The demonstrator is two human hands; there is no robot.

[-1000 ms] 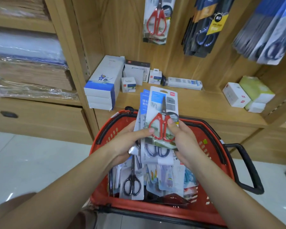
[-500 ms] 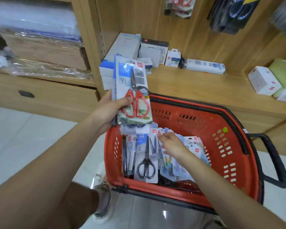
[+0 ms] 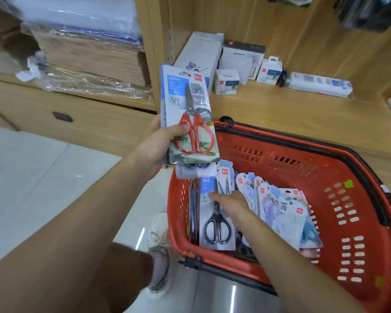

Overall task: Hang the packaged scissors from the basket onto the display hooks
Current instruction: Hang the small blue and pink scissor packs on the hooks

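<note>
A stack of packs is held up by the left hand (image 3: pixel 158 143), above the basket's near-left corner. The thumb is pressed across the front of the red-handled scissors pack (image 3: pixel 190 114), on one handle loop, w/ the fingers curled behind. The pack is kept upright, blades up, tilted slightly. A second pack (image 3: pixel 194 169) w/ dark handles is seen poking out below it, in the same grip.

The right hand (image 3: pixel 230 204) is reached down into the red basket (image 3: pixel 325 159). Its fingers are stretched out, approx. flat, and laid on the upper part of the black-handled scissors pack (image 3: pixel 215 222), which is stood on edge at the basket's left side. No pinch can be made out. More packs, pale blue clip packs (image 3: pixel 280 206), are leaned in a row just beside it, to the right.

A wooden shelf (image 3: pixel 280 109) is seen behind the basket, w/ white boxes (image 3: pixel 226 81) lined up at the back. A shoe (image 3: pixel 160 263) is seen on the pale floor (image 3: pixel 43 177), near the basket's front-left corner.
</note>
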